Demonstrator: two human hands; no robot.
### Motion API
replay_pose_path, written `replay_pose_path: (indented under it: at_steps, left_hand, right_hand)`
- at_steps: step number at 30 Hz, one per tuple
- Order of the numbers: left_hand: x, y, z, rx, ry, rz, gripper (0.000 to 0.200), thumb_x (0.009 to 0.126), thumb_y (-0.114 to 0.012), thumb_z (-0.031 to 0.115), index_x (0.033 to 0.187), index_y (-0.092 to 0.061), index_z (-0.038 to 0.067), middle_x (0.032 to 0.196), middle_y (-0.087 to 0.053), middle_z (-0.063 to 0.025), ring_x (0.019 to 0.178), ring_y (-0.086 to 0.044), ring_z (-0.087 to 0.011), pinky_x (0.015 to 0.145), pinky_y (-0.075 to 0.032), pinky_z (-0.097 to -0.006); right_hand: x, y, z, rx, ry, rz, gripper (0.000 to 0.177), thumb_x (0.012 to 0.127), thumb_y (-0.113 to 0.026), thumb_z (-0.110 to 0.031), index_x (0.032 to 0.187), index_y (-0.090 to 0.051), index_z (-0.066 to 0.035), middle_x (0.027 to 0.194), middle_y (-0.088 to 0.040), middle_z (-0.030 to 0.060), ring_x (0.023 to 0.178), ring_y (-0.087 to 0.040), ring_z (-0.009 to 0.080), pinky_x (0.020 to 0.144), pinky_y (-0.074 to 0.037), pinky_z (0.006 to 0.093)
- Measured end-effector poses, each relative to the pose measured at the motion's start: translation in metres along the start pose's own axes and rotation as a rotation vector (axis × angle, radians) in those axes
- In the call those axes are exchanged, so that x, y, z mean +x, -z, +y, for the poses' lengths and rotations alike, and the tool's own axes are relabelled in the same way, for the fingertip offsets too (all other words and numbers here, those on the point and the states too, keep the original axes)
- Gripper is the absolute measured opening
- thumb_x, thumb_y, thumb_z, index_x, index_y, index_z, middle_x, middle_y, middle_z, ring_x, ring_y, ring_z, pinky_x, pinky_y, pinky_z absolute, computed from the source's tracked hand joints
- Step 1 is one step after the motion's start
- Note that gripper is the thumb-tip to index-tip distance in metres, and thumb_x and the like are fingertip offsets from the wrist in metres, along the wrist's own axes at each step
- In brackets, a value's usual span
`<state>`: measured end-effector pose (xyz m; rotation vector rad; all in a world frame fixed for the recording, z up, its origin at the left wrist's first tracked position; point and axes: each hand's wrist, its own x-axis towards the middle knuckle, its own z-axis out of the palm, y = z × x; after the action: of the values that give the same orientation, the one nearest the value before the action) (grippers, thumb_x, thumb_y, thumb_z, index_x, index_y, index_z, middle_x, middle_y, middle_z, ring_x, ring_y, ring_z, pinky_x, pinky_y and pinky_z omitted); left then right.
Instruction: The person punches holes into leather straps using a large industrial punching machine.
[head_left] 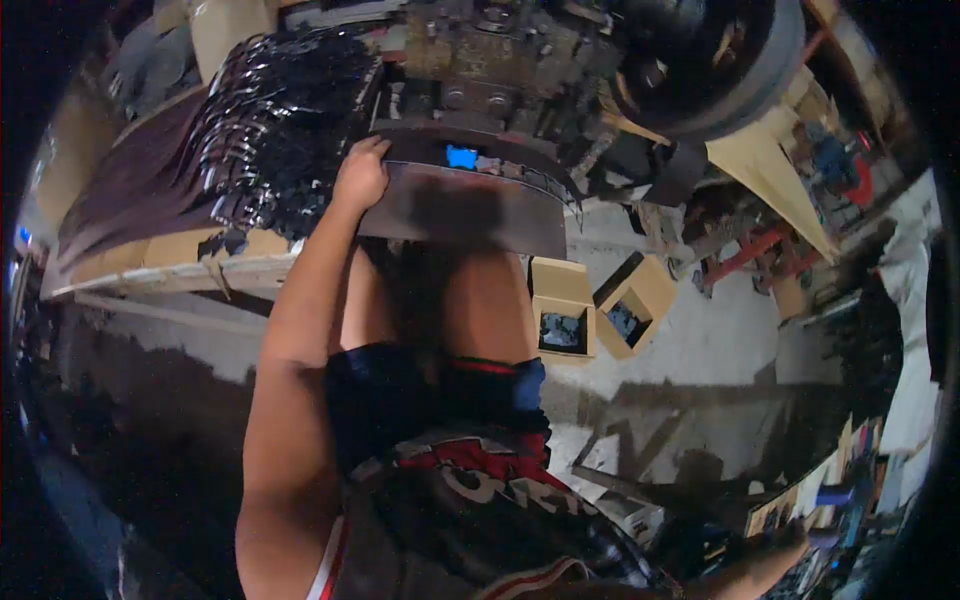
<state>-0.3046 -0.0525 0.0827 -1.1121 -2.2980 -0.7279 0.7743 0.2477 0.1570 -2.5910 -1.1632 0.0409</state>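
Observation:
My left hand [360, 172] grips the left edge of a dark curved metal sheet [470, 210]. The sheet lies across my knees, in front of a heavy press machine [500, 70]. A small blue light [461, 156] glows on the machine just above the sheet. My right arm stretches out low to the right. My right hand [788, 537] is in deep shadow near cluttered items on the floor, and what it touches is too dark to make out.
A pile of black stamped metal pieces [270, 130] lies on a bench to the left. Two open cardboard boxes [562, 312] [632, 305] with dark parts stand on the concrete floor. A large flywheel [730, 60] is at top right. Another person [830, 160] is far right.

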Motion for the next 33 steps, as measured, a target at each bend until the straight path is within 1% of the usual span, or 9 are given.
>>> replay_pose_path:
  at_steps: [11, 16, 19, 20, 21, 23, 26, 29, 33]
  left_hand:
    - [-0.002, -0.007, -0.005, 0.067, -0.031, 0.017, 0.039, 0.080, -0.048, 0.010, 0.115, -0.063, 0.002, 0.125, -0.058, -0.0187, 0.119, -0.051, -0.0333, 0.099, -0.042, -0.0412]
    - [-0.004, 0.010, 0.008, 0.041, -0.051, 0.058, 0.034, 0.081, -0.048, 0.011, 0.110, -0.065, 0.003, 0.118, -0.061, -0.0145, 0.113, -0.054, -0.0318, 0.093, -0.044, -0.0424]
    - [-0.004, 0.005, 0.003, 0.045, -0.077, 0.086, 0.032, 0.081, -0.049, 0.010, 0.108, -0.066, 0.004, 0.115, -0.062, -0.0118, 0.109, -0.056, -0.0302, 0.091, -0.045, -0.0421]
    - [-0.004, 0.002, 0.002, 0.049, -0.082, 0.094, 0.032, 0.081, -0.049, 0.009, 0.108, -0.066, 0.004, 0.114, -0.062, -0.0109, 0.108, -0.056, -0.0296, 0.090, -0.045, -0.0420]
    - [-0.005, 0.001, 0.001, 0.039, -0.095, 0.111, 0.032, 0.080, -0.050, 0.008, 0.107, -0.066, 0.004, 0.113, -0.062, -0.0105, 0.108, -0.056, -0.0291, 0.090, -0.045, -0.0417]
    - [-0.007, 0.002, 0.000, 0.021, -0.122, 0.145, 0.031, 0.079, -0.051, 0.006, 0.106, -0.067, 0.005, 0.111, -0.063, -0.0098, 0.106, -0.057, -0.0282, 0.089, -0.045, -0.0411]
    - [-0.009, 0.006, 0.003, 0.046, -0.125, 0.158, 0.029, 0.078, -0.053, 0.004, 0.102, -0.068, 0.006, 0.110, -0.063, -0.0086, 0.106, -0.057, -0.0269, 0.089, -0.045, -0.0406]
    - [-0.004, -0.002, -0.004, 0.026, -0.114, 0.112, 0.027, 0.078, -0.053, 0.006, 0.099, -0.070, 0.008, 0.107, -0.064, -0.0063, 0.105, -0.057, -0.0259, 0.088, -0.046, -0.0396]
    - [-0.002, 0.003, 0.002, 0.027, -0.040, 0.035, 0.024, 0.077, -0.053, 0.006, 0.093, -0.071, 0.010, 0.102, -0.064, -0.0033, 0.102, -0.057, -0.0252, 0.087, -0.046, -0.0376]
  right_hand:
    - [-0.004, 0.061, -0.074, 0.215, 0.207, 0.164, 0.054, 0.092, -0.058, -0.029, 0.137, -0.044, -0.004, 0.142, -0.041, 0.0164, 0.125, -0.046, 0.0294, 0.100, -0.042, 0.0371]
    - [-0.080, 0.110, -0.179, 0.627, 0.702, 0.076, 0.053, 0.093, -0.057, -0.025, 0.140, -0.042, -0.005, 0.144, -0.039, 0.0157, 0.127, -0.044, 0.0286, 0.100, -0.041, 0.0365]
    - [-0.236, 0.120, -0.278, 0.574, 1.042, -0.191, 0.056, 0.092, -0.059, -0.024, 0.141, -0.040, -0.005, 0.145, -0.039, 0.0152, 0.129, -0.041, 0.0262, 0.105, -0.037, 0.0354]
    - [-0.284, 0.111, -0.304, 0.471, 1.255, -0.236, 0.057, 0.091, -0.060, -0.021, 0.141, -0.040, -0.003, 0.143, -0.041, 0.0153, 0.129, -0.042, 0.0265, 0.107, -0.034, 0.0351]
    - [-0.334, 0.097, -0.327, 0.545, 1.294, -0.483, 0.060, 0.087, -0.060, -0.015, 0.141, -0.038, 0.000, 0.141, -0.043, 0.0175, 0.131, -0.041, 0.0255, 0.110, -0.028, 0.0366]
    - [-0.395, 0.060, -0.374, 0.425, 1.521, -0.822, 0.067, 0.079, -0.069, -0.007, 0.139, -0.041, 0.000, 0.134, -0.052, 0.0152, 0.123, -0.050, 0.0254, 0.106, -0.036, 0.0382]
    - [-0.498, -0.017, -0.449, 0.481, 1.687, -0.984, 0.062, 0.077, -0.074, -0.009, 0.133, -0.048, -0.001, 0.124, -0.060, 0.0126, 0.116, -0.056, 0.0207, 0.098, -0.044, 0.0340]
    - [-0.579, -0.087, -0.515, 0.744, 1.642, -1.053, 0.064, 0.078, -0.075, -0.014, 0.133, -0.046, -0.001, 0.124, -0.061, 0.0141, 0.115, -0.056, 0.0206, 0.097, -0.044, 0.0345]
    - [-0.634, -0.151, -0.576, 0.895, 1.753, -0.855, 0.073, 0.075, -0.077, -0.020, 0.136, -0.042, -0.002, 0.127, -0.057, 0.0176, 0.119, -0.053, 0.0293, 0.102, -0.039, 0.0370]
